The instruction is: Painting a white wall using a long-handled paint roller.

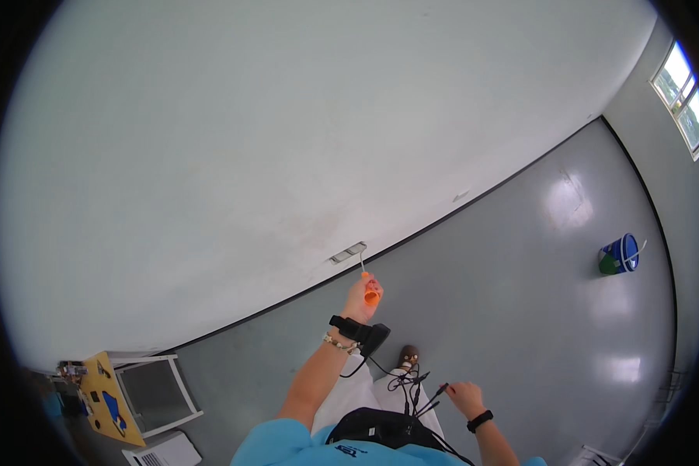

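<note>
My left hand [363, 298] is closed around the orange handle of a paint roller [364, 275]. From the handle a thin metal rod runs up to a pale, banded head [349, 252], which lies at the lower part of the white wall [287, 155]; whether it presses on the wall I cannot tell. A black strap with a dark device and a beaded bracelet circle my left wrist. Lower right, my right hand [466, 398] has its fingers curled at the end of a black cable [433, 398], by a tangle of cables at my waist. A black band is on that wrist.
A blue bucket [618, 255] with a pale handle stands on the grey floor [505, 295] at right. A white-framed table [105, 396] with a yellow top is at lower left, near a white box [167, 450]. A dark skirting strip edges the wall; a window [683, 101] is upper right.
</note>
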`<act>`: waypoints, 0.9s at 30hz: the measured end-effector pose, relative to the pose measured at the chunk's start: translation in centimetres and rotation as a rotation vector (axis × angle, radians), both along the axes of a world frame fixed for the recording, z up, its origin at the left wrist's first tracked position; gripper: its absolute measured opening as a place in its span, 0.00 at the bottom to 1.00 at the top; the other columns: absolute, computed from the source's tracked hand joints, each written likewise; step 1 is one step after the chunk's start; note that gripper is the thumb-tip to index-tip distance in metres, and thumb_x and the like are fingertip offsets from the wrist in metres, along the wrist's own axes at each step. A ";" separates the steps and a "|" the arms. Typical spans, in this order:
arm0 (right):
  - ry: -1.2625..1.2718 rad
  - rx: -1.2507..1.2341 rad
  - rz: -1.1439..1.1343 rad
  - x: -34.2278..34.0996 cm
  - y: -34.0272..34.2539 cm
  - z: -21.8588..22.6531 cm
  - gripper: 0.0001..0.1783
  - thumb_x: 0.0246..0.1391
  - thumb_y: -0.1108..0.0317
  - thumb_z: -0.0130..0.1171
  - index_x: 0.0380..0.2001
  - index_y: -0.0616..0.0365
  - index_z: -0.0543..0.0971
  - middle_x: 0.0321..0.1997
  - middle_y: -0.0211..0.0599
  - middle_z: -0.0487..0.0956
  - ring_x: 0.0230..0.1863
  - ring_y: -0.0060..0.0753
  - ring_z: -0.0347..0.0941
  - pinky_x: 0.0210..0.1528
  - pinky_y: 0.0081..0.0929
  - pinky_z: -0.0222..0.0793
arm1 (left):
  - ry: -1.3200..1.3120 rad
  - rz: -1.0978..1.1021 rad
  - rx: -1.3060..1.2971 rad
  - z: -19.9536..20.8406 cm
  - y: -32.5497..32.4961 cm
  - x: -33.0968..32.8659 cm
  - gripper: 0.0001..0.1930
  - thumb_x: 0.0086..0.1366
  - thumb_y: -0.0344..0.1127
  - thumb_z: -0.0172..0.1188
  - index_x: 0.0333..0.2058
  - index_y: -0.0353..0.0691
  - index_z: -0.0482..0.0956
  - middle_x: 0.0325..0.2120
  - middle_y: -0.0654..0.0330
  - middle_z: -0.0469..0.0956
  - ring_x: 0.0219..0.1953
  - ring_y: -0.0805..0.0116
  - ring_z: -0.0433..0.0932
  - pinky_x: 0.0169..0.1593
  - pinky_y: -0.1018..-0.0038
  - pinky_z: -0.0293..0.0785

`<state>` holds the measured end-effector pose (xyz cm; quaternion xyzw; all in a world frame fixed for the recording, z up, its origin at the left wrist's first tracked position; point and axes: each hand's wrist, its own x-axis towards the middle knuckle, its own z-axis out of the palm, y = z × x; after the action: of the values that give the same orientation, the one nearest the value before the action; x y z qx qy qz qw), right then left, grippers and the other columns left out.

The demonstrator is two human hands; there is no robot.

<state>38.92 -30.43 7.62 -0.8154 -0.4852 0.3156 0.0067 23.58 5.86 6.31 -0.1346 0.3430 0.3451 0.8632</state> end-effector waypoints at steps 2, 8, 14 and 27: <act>-0.013 0.031 0.058 0.8 -0.2 0.5 0.21 0.58 0.51 0.53 0.20 0.54 0.81 0.21 0.44 0.78 0.26 0.52 0.75 0.28 0.45 0.69 | 0.026 0.008 0.061 4.1 -2.0 -0.3 0.06 0.63 0.25 0.55 0.33 0.40 0.66 0.23 0.63 0.67 0.23 0.74 0.67 0.27 0.79 0.66; 0.012 0.159 0.098 3.6 2.0 1.2 0.17 0.58 0.56 0.50 0.25 0.55 0.80 0.25 0.45 0.79 0.31 0.53 0.76 0.31 0.47 0.70 | 0.040 0.040 0.246 14.4 -8.6 -2.2 0.05 0.65 0.26 0.54 0.37 0.38 0.67 0.25 0.64 0.66 0.24 0.78 0.65 0.26 0.83 0.63; -0.005 0.345 0.359 7.3 6.2 4.0 0.20 0.61 0.52 0.48 0.26 0.56 0.78 0.25 0.45 0.78 0.30 0.53 0.75 0.33 0.47 0.69 | 0.058 -0.013 0.433 20.8 -15.6 -4.9 0.10 0.65 0.29 0.54 0.41 0.28 0.67 0.26 0.63 0.68 0.23 0.79 0.64 0.26 0.85 0.60; 0.391 0.592 0.539 2.7 13.6 15.5 0.13 0.60 0.65 0.48 0.34 0.58 0.80 0.23 0.38 0.78 0.23 0.32 0.73 0.30 0.27 0.69 | 0.293 -0.118 0.630 27.6 -25.5 -9.3 0.09 0.66 0.30 0.53 0.43 0.35 0.67 0.23 0.67 0.64 0.18 0.81 0.61 0.22 0.83 0.57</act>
<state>41.59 -16.78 23.08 -0.5478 -0.7395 0.3020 0.2488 14.31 -19.63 33.90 0.2093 0.3468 0.3992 0.8225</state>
